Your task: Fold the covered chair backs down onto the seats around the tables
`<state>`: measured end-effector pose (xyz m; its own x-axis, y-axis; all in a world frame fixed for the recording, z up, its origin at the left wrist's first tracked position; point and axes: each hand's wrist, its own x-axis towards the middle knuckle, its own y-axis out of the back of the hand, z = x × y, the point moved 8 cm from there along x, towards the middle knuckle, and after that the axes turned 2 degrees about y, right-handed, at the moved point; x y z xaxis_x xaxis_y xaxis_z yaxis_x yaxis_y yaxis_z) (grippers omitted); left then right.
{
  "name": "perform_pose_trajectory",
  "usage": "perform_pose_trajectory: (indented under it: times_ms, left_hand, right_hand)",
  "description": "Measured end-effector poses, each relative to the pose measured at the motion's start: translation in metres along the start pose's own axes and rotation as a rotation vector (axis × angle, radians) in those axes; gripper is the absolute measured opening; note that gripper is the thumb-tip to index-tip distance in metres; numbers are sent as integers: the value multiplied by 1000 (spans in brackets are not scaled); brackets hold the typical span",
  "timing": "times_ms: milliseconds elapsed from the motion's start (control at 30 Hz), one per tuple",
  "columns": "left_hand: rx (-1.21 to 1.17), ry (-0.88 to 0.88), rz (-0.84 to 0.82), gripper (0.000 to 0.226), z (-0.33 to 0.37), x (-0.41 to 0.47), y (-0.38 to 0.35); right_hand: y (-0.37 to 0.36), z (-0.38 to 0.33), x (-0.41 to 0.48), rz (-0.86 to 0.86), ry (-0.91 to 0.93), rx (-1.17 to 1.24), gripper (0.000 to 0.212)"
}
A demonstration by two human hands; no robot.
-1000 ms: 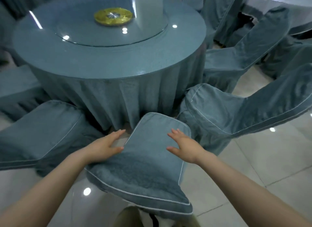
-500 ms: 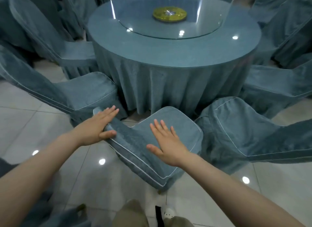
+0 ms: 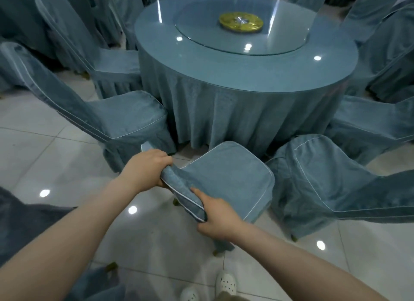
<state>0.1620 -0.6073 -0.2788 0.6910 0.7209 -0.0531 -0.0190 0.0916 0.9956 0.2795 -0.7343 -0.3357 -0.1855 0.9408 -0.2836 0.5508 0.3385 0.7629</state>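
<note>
At the near edge of the round table (image 3: pixel 224 76): one covered chair, its seat (image 3: pixel 230 177) toward the tablecloth. The chair back (image 3: pixel 181 191) lay along the seat's left side, spanning both grips. The left hand (image 3: pixel 145 168) curled round its far end; the right hand (image 3: pixel 218 220) clasped its near end.

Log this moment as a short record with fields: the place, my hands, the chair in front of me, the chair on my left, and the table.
Place: tiled floor, blue-covered chairs around a round table
Hands: left hand and right hand both grip the near padded edge of the front chair, fingers curled round it
Front chair: flat blue surface faces up; whether its back is folded down cannot be told
Left chair: left chair has its back up, not folded
Table top: glass turntable with a gold disc at its centre
</note>
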Motion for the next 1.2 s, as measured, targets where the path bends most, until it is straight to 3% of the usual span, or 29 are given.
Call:
perform_pose_trajectory:
  times_ms: [333,567,800,1000,1200]
  left_hand:
    - [232,142,0,54,-8,-49,5]
    - [361,214,-29,54,4,-41,9]
    - [319,163,-85,66,40,-18,6]
    - [304,160,-6,70,78,-12,0]
    - [230,203,53,54,79,-17,-7]
  right_hand:
    - [-2,-13,-5,-209,71,36,86]
    - [13,4,1,-249,18,90,81]
    - [38,32,-9,-215,-22,-23,75]
    - [55,66,-31,-175,-78,-144,68]
    - [63,80,-41,-47,-128,-351,45]
